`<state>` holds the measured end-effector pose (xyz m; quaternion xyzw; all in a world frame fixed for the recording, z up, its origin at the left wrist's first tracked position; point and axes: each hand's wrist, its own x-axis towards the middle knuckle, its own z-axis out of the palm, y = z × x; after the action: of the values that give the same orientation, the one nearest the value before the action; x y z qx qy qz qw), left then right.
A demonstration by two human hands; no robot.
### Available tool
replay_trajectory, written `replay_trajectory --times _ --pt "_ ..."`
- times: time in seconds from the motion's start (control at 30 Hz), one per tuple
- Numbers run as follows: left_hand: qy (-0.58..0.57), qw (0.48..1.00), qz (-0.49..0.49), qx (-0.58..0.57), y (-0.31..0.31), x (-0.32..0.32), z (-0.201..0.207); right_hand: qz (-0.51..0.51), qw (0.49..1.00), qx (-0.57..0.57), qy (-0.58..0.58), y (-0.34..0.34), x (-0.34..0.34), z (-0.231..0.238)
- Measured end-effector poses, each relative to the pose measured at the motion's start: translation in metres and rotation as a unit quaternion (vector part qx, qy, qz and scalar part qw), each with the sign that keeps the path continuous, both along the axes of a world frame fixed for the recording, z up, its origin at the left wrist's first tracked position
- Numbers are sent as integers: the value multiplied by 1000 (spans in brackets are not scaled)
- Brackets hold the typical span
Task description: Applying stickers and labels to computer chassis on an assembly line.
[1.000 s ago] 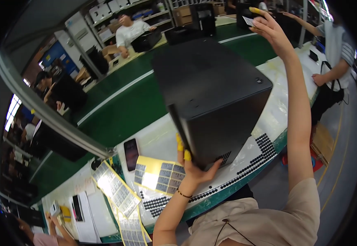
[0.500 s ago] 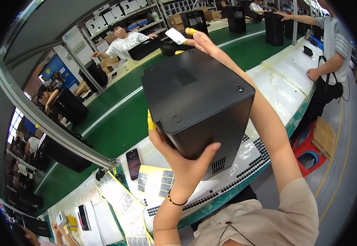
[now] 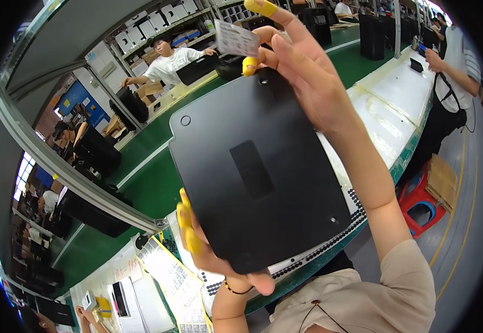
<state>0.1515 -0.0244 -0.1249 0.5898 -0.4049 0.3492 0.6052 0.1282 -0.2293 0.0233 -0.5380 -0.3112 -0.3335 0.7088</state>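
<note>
A big black computer case (image 3: 258, 166) fills the middle of the view, one flat panel tilted toward me. My left hand (image 3: 213, 255), with yellow finger cots, grips its near lower edge from underneath. My right hand (image 3: 297, 61), also with yellow cots on two fingertips, rests on the case's far top edge and pinches a small white label (image 3: 236, 39) between its fingers.
The case hovers over a workbench with a white mat (image 3: 391, 111) and a green conveyor belt (image 3: 141, 188). Sheets of small labels (image 3: 169, 272) lie at my left. A person in a striped top (image 3: 458, 61) stands at right; a red stool (image 3: 419, 200) is below. More black cases (image 3: 372, 33) stand beyond.
The case has tipped further toward me, so its flat panel now faces the camera. My right hand came down from high up onto the case's far edge, holding the white label.
</note>
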Motion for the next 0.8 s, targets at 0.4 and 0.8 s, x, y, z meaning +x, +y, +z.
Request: replay_trajectory --times 0.4,0.8 --pt "-3 995 -103 4 29 -39 -31 -212 855 -459 -115 23 -56 -17" --pt "-25 996 -85 -12 24 -31 -26 -97 882 -456 -67 26 -41 -20"
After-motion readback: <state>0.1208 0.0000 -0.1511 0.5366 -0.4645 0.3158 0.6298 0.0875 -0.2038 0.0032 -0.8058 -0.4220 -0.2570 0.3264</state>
